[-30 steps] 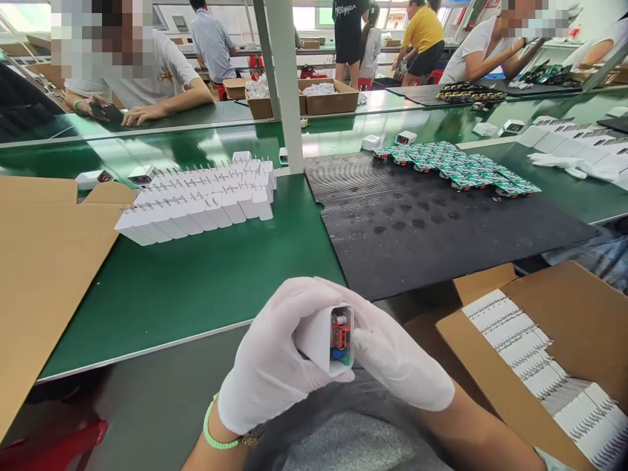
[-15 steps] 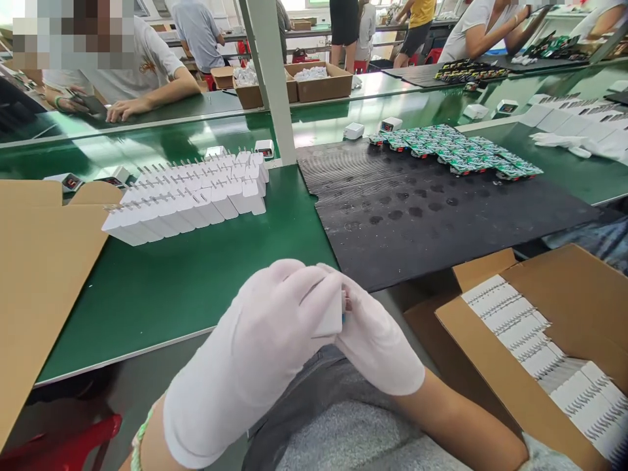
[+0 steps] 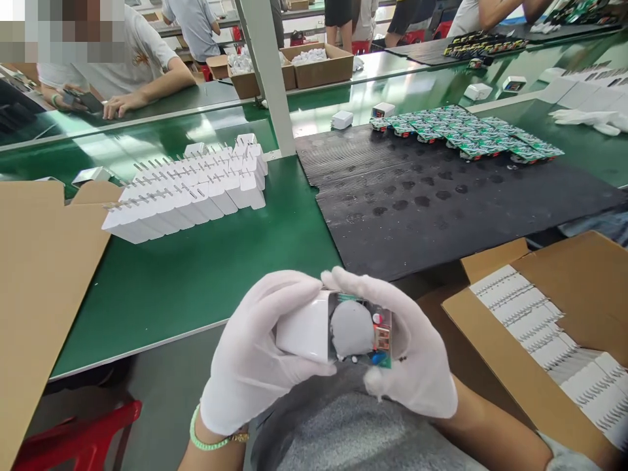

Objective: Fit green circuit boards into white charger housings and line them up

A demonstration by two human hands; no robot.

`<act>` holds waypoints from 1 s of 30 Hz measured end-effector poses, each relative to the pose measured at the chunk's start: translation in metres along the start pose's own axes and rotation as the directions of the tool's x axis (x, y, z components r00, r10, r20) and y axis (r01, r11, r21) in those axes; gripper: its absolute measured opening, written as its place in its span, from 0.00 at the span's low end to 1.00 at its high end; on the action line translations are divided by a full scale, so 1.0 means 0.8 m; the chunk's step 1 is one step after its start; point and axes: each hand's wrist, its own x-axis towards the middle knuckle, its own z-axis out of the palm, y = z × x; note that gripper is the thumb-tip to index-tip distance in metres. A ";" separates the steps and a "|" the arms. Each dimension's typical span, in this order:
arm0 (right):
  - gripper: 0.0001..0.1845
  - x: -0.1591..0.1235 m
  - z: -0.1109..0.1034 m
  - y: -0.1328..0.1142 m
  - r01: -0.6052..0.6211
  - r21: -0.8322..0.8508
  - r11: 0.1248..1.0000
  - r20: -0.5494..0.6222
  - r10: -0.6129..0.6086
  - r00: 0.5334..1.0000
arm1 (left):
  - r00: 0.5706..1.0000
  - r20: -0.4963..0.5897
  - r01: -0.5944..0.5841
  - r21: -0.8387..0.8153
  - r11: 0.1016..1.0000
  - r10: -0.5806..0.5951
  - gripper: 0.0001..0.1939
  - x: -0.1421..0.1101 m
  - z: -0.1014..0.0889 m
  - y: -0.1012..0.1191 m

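Observation:
Both of my hands wear white gloves and meet in front of my body. My left hand (image 3: 265, 347) is closed around a white plastic charger housing (image 3: 305, 330), its open end facing right. My right hand (image 3: 417, 347) grips a charger circuit board (image 3: 383, 337) by its outer end. On that board sit a round grey pad (image 3: 352, 328), a metal USB port and a blue component. The board's left end lies at the housing's mouth, partly inside it. My fingertips nearly meet at the top edge.
Rows of white chargers with pins (image 3: 191, 196) stand on the green bench (image 3: 275, 242). Several green circuit boards (image 3: 461, 134) lie on a black mat (image 3: 392, 229). An open carton (image 3: 490, 366) of white chargers is at right, a cardboard flap (image 3: 44, 275) at left. A co-worker (image 3: 142, 65) sits opposite.
My hands have turned and moved apart slightly, bringing the housing's side and the board's parts into view. The camera view has shifted a little. The co-worker opposite keeps nearly the same pose.

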 end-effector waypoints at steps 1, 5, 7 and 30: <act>0.32 0.001 -0.001 -0.004 -0.002 -0.023 1.000 0.014 0.002 1.000 | 1.000 -0.009 -0.006 -0.018 1.000 0.005 0.30 0.000 0.000 0.000; 0.33 0.004 -0.007 -0.010 -0.012 -0.136 0.991 0.101 0.026 0.995 | 0.998 -0.047 -0.054 -0.055 0.997 0.052 0.33 -0.002 0.001 0.001; 0.38 0.004 -0.008 -0.007 -0.013 -0.232 0.973 0.118 0.042 0.992 | 0.996 -0.068 -0.067 -0.075 0.995 0.062 0.33 -0.004 0.003 0.003; 0.13 0.014 0.021 0.011 -0.494 0.492 0.717 0.286 0.402 0.870 | 0.980 0.106 -0.191 0.235 0.953 0.170 0.30 0.009 0.018 0.010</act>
